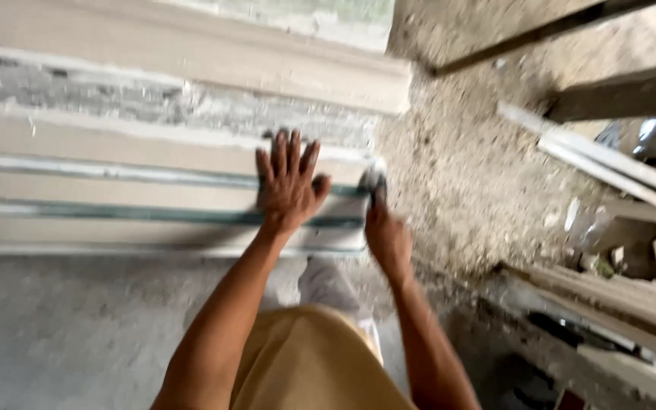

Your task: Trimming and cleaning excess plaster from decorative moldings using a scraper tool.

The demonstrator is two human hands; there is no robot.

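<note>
Left hand (288,182) spread flat, palm down on the stacked moulded cornice lengths (115,190), centre-left of frame on the concrete floor (55,334). Right hand (387,235) at the stack's right end, closed round a small blurred tool (373,181); can't tell which. Lengths look long, stiff, heavy, brittle at the edges, so best gripped underneath near the ends. Loose timber strips (609,163) at right.

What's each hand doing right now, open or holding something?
Left hand: open, fingers spread, flat on the long moulded strip.
Right hand: closed around a small tool at the strip's end; blurred, kind cannot be told.
</note>
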